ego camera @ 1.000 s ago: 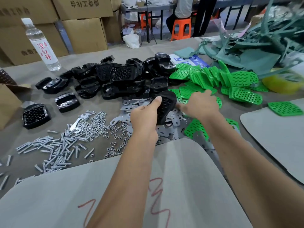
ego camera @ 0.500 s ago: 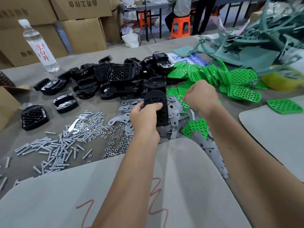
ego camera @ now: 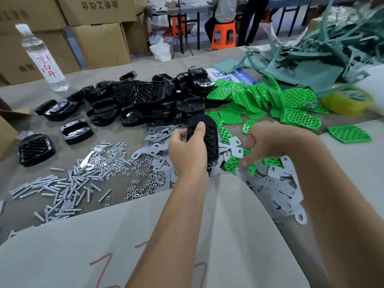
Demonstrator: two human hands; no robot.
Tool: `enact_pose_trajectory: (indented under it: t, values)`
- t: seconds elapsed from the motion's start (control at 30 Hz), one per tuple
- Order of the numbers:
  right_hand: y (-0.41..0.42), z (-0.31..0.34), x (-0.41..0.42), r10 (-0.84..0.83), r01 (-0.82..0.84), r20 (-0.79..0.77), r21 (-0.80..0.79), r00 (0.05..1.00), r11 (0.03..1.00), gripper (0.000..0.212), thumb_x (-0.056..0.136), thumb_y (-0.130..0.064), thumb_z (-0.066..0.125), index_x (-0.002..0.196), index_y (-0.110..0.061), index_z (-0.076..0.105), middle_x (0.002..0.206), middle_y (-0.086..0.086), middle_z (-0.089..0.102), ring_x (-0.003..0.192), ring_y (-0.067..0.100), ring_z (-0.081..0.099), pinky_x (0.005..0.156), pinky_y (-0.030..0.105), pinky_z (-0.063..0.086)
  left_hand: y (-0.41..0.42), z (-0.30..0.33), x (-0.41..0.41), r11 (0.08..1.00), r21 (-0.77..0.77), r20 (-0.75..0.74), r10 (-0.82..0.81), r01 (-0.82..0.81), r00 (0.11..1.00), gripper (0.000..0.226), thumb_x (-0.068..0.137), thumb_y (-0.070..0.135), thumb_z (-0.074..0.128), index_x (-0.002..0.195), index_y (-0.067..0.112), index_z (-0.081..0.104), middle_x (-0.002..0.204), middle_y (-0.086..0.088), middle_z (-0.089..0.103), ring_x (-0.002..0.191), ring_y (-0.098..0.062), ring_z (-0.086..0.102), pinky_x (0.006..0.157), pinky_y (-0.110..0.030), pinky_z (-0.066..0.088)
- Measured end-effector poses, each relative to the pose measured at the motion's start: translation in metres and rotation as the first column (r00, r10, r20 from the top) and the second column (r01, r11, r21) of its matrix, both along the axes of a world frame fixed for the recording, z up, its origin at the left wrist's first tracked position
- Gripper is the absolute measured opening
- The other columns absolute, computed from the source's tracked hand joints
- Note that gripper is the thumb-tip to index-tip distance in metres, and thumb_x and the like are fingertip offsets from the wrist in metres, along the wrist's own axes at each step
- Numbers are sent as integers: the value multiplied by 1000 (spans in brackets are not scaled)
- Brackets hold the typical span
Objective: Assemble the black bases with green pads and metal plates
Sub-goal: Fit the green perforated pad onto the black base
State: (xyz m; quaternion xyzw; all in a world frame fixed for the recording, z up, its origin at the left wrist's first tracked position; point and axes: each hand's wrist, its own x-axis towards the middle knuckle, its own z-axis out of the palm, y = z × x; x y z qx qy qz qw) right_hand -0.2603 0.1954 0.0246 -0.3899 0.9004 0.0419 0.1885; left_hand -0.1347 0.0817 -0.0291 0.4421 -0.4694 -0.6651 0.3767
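Bench carries raw stock almost everywhere; judging by that, the job is at an early stage.

Base pile at 11-12 o'clock from the hands: big, loose, all bare black shells as far as I can see. Three more bases sit apart at 9-10 o'clock, also bare. No finished unit visible anywhere in view.

Green pads heaped at 1 o'clock, a few strays near the hands, one alone at 3 o'clock. None appears fitted to a base.

Metal plates spread at 4-5 o'clock under and beside the right forearm, more just left of the held base.

Bolts and nuts at 8-9 o'clock, untouched pile; presumably the fastening step comes after.

Left hand: grip clamped on one base, thumb over its top face, held upright just above the plates. Perforated face shows, no pad or plate on it that I can tell.

Right hand: fingers extended down, fingertips touching the mix of plates and a green pad at 4 o'clock of the base. Grip apart, nothing held yet; can't tell whether it's going for pad or plate.

Read: one base in hand, zero parts added. Left: pad, plate, hardware for this one, then the whole pile.
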Motion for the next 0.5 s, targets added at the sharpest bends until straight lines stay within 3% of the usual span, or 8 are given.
enact_pose_trajectory:
  t: [0.07, 0.17, 0.27, 0.37, 0.43, 0.5]
  values:
    - [1, -5, 3, -3, 13, 82, -116, 997, 993, 63, 69, -56, 91, 98, -7, 65, 86, -1, 60, 89, 25, 56, 78, 36, 50, 4, -1, -3, 1000, -13, 1, 16, -16, 1000, 33, 86, 37, 82, 96, 10, 64, 90, -3, 68, 77, -19, 60, 75, -40, 55]
    - [0, -11, -2, -68, 196, 310, -404, 948, 894, 40, 72, -31, 95, 89, -5, 69, 78, 1, 65, 71, 21, 59, 66, 37, 52, 7, 1, -5, 1000, 15, 2, 25, -25, 1000, 39, 85, 33, 82, 76, 13, 50, 67, 6, 53, 58, -12, 48, 57, -28, 39]
    - [-7, -16, -8, -269, 494, 423, -628, 865, 600, 37, 80, -22, 91, 105, -4, 72, 100, 9, 71, 89, 27, 69, 87, 47, 59, 3, 5, -3, 995, 94, -16, 26, -24, 1000, 42, 85, 28, 79, 77, 17, 39, 65, 6, 45, 59, -16, 42, 58, -27, 36]
    - [-20, -15, -1, -405, 465, 344, -849, 847, 250, 37, 87, -31, 84, 115, -8, 72, 96, 1, 66, 95, 20, 65, 93, 38, 56, -4, 14, 8, 987, 157, -43, 45, -37, 998, 35, 86, 33, 77, 81, 19, 45, 67, 7, 52, 63, -16, 46, 59, -24, 46]
    - [-29, -12, 9, -443, 396, 333, -917, 833, 56, 33, 95, -36, 74, 112, -8, 70, 95, 1, 65, 92, 22, 65, 91, 44, 57, -14, 15, 18, 972, 232, -75, 53, -35, 996, 31, 88, 37, 76, 81, 18, 52, 84, 2, 60, 78, -21, 58, 82, -37, 57]
    - [-45, -10, 28, -292, 490, 509, -860, 810, -140, 26, 103, -35, 61, 104, -9, 61, 90, 8, 68, 76, 28, 71, 71, 48, 62, -26, 15, 34, 958, 285, -121, 65, -28, 991, 23, 90, 35, 75, 86, 18, 61, 95, -1, 70, 86, -23, 69, 82, -44, 62]
